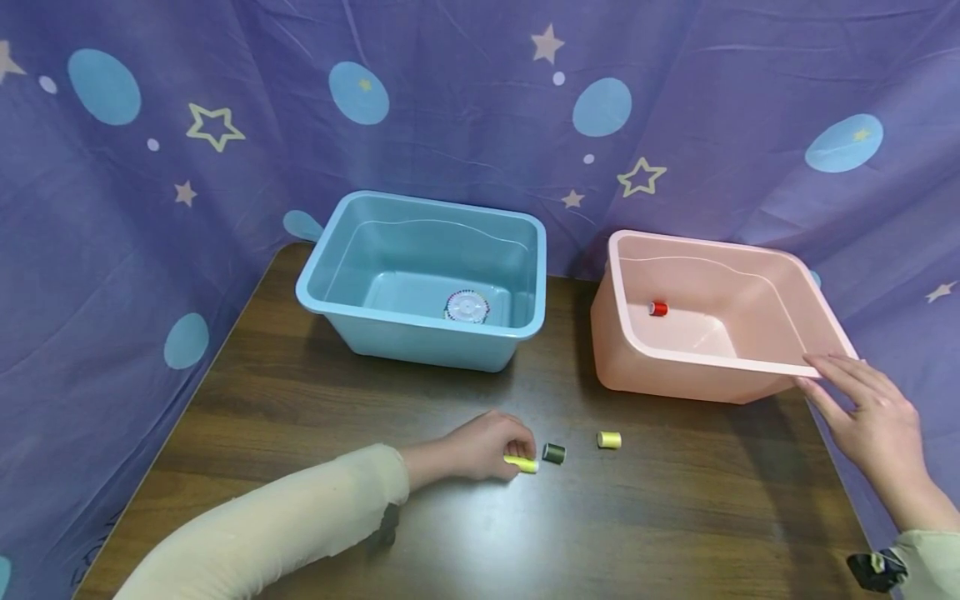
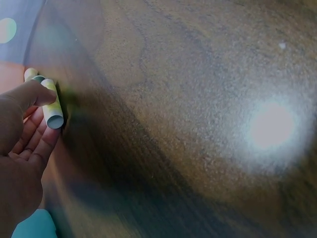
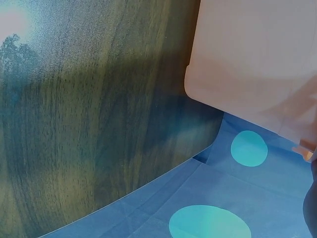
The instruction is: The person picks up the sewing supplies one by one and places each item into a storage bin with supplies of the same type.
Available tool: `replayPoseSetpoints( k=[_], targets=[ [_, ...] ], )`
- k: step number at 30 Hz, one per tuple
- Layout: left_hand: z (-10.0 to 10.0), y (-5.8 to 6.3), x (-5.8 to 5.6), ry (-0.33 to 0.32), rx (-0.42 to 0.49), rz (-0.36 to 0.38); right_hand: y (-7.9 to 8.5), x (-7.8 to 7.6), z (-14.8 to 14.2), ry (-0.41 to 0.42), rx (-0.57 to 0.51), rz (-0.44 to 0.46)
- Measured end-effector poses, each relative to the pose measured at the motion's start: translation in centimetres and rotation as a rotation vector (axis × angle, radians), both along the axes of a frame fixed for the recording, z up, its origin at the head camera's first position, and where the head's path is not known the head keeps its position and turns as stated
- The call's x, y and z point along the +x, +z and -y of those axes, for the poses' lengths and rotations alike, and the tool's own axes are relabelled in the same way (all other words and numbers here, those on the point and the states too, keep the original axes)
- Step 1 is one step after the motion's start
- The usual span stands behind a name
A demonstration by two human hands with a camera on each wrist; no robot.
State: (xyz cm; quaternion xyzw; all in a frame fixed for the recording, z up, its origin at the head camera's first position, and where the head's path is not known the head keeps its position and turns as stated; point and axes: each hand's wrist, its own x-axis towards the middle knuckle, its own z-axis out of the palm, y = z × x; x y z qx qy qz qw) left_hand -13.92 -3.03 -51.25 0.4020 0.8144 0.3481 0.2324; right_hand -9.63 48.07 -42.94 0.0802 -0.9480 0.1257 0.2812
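My left hand (image 1: pixel 487 446) pinches a slim yellow tube (image 1: pixel 522 464) between thumb and fingers, low over the table. Its pale round end faces the camera in the left wrist view, where the tube (image 2: pixel 52 106) looks yellow and whitish. Just right of these fingers lies a dark green thread spool (image 1: pixel 554 453). Farther right is a yellow thread spool (image 1: pixel 609 440), on its side. My right hand (image 1: pixel 873 412) holds the near right corner of the pink bin (image 1: pixel 720 361), fingertips over the rim and thumb below it. A red thread spool (image 1: pixel 658 309) lies inside that bin.
A blue bin (image 1: pixel 420 325) stands at the back left of the wooden table (image 1: pixel 247 400), with a round wheel of coloured-head pins (image 1: pixel 467 307) on its floor. Behind and beside the table hangs a purple cloth (image 1: pixel 465 150) printed with stars and ovals.
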Motion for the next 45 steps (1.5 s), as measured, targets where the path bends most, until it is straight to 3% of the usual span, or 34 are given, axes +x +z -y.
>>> replayPoseSetpoints(
  k=[8, 19, 23, 29, 45],
  targets=[
    [0.4, 0.5, -0.3, 0.033, 0.0, 0.04, 0.1, -0.1, 0.2, -0.004, 0.0, 0.015],
    [0.6, 2.3, -0.5, 0.048, 0.089, 0.005, 0.2, -0.1, 0.3, -0.004, -0.006, 0.021],
    [0.6, 3.5, -0.7, 0.039, 0.095, -0.01, 0.1, -0.1, 0.3, 0.0, -0.002, 0.015],
    [0.5, 5.5, -1.1, 0.009, 0.095, -0.12, 0.0, 0.0, 0.3, -0.001, -0.001, 0.013],
    [-0.6, 10.8, -2.1, -0.007, 0.059, -0.171, 0.1, 0.1, 0.2, 0.015, -0.006, -0.014]
  ],
)
